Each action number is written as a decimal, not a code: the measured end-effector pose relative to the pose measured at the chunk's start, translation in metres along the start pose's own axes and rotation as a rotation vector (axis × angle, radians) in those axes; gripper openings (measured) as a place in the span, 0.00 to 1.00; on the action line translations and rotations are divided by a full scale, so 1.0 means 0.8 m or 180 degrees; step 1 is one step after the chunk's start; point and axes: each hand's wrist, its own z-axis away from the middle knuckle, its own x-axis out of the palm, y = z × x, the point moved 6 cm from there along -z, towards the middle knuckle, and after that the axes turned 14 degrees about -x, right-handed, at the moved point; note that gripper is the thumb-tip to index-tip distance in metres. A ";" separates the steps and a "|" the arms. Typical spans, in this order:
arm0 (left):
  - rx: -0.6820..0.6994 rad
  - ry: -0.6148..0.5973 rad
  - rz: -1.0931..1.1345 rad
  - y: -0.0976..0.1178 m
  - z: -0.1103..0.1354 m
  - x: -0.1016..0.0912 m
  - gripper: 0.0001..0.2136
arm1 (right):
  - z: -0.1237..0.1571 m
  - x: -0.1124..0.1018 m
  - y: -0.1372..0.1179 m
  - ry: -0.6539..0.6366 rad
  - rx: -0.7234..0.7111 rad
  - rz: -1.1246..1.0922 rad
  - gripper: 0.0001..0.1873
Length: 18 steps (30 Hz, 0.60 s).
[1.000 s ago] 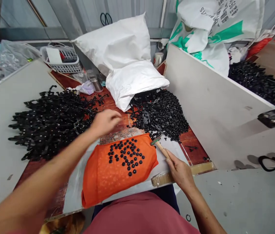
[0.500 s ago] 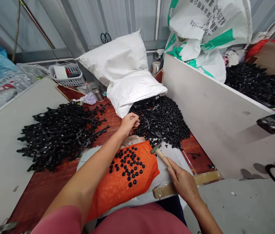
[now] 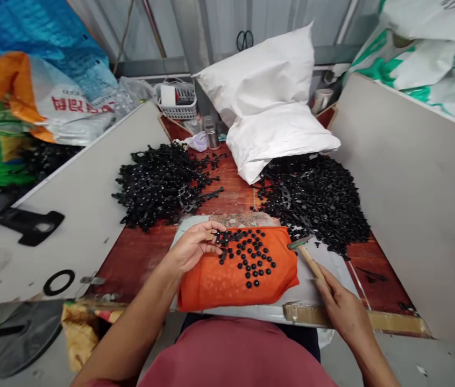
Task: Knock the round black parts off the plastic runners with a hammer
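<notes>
My left hand [image 3: 198, 246] is over the left part of an orange cloth [image 3: 215, 282], its fingers curled round small black plastic pieces [image 3: 224, 239]. Exactly how many pieces it grips is hidden by the fingers. Rows of round black caps [image 3: 255, 263] lie on the cloth, to the right of that hand. My right hand [image 3: 342, 303] is closed round the wooden handle of a small hammer [image 3: 311, 262]. The hammer's greenish head rests near the cloth's right edge.
A heap of black strips [image 3: 158, 185] lies at left, and a pile of loose black parts [image 3: 320, 199] spills from a white sack [image 3: 279, 129] at right. Pale side boards [image 3: 397, 177] flank the red tabletop [image 3: 233, 185]. Behind stand a basket [image 3: 178, 110] and a jar [image 3: 211, 134].
My left hand has come back from the right-hand pile to the left part of the orange cloth, now with black pieces. The view has swung left. The right hand still holds the hammer.
</notes>
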 end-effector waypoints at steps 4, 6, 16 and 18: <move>0.0224 0.0614 -0.0925 -0.028 0.025 -0.057 0.12 | -0.002 -0.003 0.000 -0.0091 0.0131 0.0208 0.35; 0.0395 0.0977 -0.1867 -0.037 0.033 -0.076 0.10 | -0.002 -0.005 -0.002 -0.0073 0.0151 0.0252 0.35; 0.1044 0.2117 -0.4303 -0.064 0.042 -0.061 0.09 | -0.002 -0.008 -0.007 -0.0017 0.0212 0.0307 0.35; 0.1123 0.2226 -0.4218 -0.064 0.041 -0.060 0.10 | -0.001 -0.009 -0.009 0.0017 0.0215 0.0317 0.35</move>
